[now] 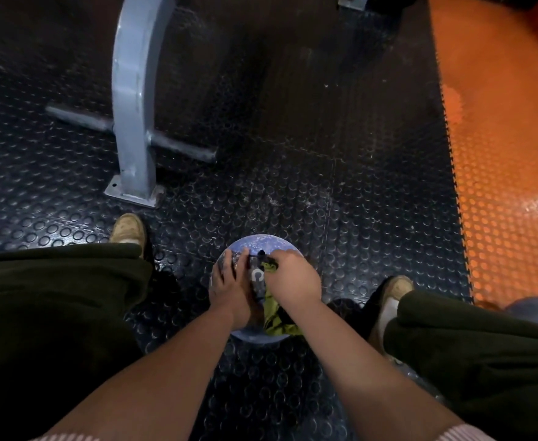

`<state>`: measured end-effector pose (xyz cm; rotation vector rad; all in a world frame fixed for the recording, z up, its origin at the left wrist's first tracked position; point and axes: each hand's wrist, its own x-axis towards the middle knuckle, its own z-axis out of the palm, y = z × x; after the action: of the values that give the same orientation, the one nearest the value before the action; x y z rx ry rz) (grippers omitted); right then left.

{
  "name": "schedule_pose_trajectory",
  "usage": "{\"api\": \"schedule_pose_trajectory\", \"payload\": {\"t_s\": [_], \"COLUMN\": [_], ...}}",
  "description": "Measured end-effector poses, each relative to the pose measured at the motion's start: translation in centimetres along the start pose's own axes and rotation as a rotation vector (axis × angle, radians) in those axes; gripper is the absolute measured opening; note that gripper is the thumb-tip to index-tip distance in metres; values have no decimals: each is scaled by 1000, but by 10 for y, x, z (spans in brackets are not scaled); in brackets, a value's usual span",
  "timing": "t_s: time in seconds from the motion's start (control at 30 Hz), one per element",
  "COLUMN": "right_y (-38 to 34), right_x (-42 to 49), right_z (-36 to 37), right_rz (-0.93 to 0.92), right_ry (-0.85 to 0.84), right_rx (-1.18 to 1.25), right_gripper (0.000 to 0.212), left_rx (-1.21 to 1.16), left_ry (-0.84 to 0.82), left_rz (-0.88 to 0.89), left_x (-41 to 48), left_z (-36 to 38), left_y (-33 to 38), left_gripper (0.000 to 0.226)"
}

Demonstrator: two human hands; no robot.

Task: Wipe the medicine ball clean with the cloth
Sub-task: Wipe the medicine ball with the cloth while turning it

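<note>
A blue, speckled medicine ball [261, 245] sits on the black studded floor between my feet. My left hand [228, 284] lies flat on the ball's left side, fingers spread and pointing away from me. My right hand [294, 278] grips an olive-green cloth [277, 316] and presses it on the top right of the ball. Part of the cloth hangs down the near side of the ball under my wrist. A dark band with white lettering runs between my two hands.
A grey metal post [134, 100] with a cross bar and bolted foot plate stands on the black mat at the upper left. An orange studded mat [499, 148] runs along the right. Another bluish ball [531, 308] shows at the right, behind my right knee. My shoes flank the ball.
</note>
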<state>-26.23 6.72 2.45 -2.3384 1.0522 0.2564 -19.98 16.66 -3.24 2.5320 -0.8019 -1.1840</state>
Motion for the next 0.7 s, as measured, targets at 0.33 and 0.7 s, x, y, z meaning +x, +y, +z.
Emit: {"api": "schedule_pose_trajectory", "payload": {"t_s": [0.33,0.7], "right_y": [27,47], "right_x": [4,-3], "right_z": [-17,-21], "right_rz": [83,158], "right_ry": [20,11], "right_rx": [-128,-76], "right_gripper": [32,25], "left_rx": [94,38], "left_ry": [-1,17], "left_rz": [23,49], "left_x": [4,3], "left_z": [6,8], "left_y": [14,12], "left_gripper": [124,129]}}
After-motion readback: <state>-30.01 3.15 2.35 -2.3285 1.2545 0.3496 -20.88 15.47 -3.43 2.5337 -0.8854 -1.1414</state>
